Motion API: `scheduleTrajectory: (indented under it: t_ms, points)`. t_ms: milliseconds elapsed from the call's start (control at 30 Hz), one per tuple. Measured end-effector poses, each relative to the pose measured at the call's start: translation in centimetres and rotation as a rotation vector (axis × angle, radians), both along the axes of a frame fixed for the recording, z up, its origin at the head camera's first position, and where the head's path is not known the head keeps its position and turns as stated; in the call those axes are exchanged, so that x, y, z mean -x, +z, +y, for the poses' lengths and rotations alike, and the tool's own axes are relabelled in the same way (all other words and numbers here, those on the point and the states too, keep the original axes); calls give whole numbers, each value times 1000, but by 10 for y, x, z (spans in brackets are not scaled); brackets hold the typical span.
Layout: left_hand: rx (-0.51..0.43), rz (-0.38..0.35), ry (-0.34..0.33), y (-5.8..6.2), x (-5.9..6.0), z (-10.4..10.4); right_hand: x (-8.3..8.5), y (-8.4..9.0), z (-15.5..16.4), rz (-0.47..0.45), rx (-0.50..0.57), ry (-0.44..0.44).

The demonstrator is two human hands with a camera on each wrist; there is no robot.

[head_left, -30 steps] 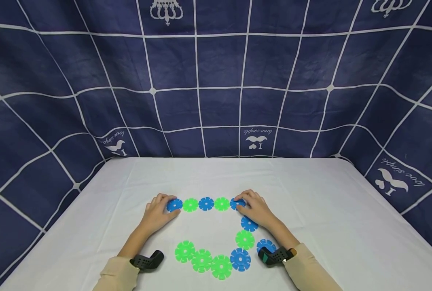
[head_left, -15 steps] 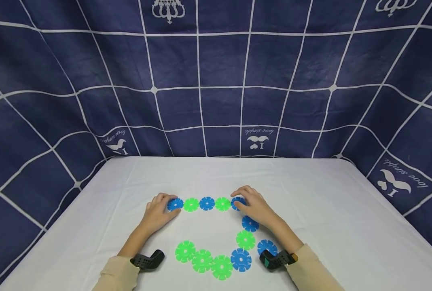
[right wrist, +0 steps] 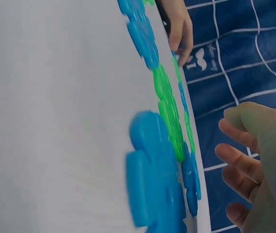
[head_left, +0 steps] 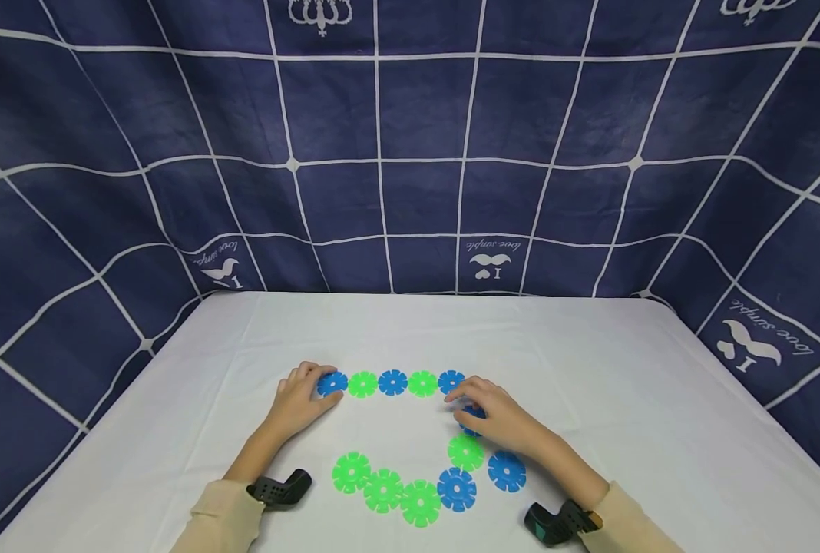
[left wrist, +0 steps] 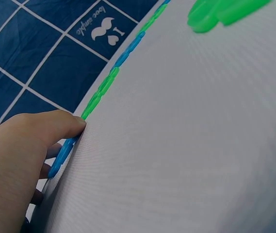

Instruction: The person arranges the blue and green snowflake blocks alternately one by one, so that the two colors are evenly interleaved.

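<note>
At the far left of a row of flower-shaped plastic discs, my left hand (head_left: 294, 403) holds the blue disc (head_left: 332, 383) between thumb and fingers. That row continues rightward with a green disc (head_left: 363, 384), a blue disc (head_left: 392, 382), another green disc (head_left: 422, 383) and a blue end disc (head_left: 451, 381). My right hand (head_left: 503, 418) hovers over a second blue disc (head_left: 476, 412) just below the row's right end, partly covering it. In the right wrist view, the right hand's fingers (right wrist: 239, 160) are loosely bent with nothing between them.
Below the right hand lie a green disc (head_left: 466, 452) and a blue disc (head_left: 456, 489), joining a curve of green discs (head_left: 383, 491) at the front. A separate blue disc (head_left: 507, 471) lies to their right. A dark blue checked curtain (head_left: 417, 192) hangs behind the white table (head_left: 624, 384).
My right hand has let go of the row's right-end blue disc and moved toward the front and right, over the blue disc below it. The left hand stays at the left-end disc.
</note>
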State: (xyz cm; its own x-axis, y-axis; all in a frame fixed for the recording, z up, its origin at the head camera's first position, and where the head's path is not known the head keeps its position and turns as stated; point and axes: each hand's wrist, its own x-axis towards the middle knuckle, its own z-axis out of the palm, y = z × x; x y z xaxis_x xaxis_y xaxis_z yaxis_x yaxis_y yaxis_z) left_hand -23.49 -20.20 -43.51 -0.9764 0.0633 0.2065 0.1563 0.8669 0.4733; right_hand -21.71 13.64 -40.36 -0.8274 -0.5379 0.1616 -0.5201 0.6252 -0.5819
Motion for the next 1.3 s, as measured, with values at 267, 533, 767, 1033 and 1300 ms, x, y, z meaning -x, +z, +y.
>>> scheduleTrajectory:
  t_ms: [267, 533, 767, 1033, 1300]
  points:
    - [-6, -9, -1, -2, -1, 1, -22, -10, 9, -51, 3, 41]
    - [5, 5, 4, 0, -1, -1, -27, -26, 14, -26, -31, 43]
    - [0, -11, 13, 0, -3, 0, -26, -27, 16, -24, -51, 70]
    - [2, -3, 11, 1, -2, 2, -26, -25, 17, -7, -56, 70]
    - [6, 1, 11, 0, -2, 1, -26, -24, 18, 2, -63, 120]
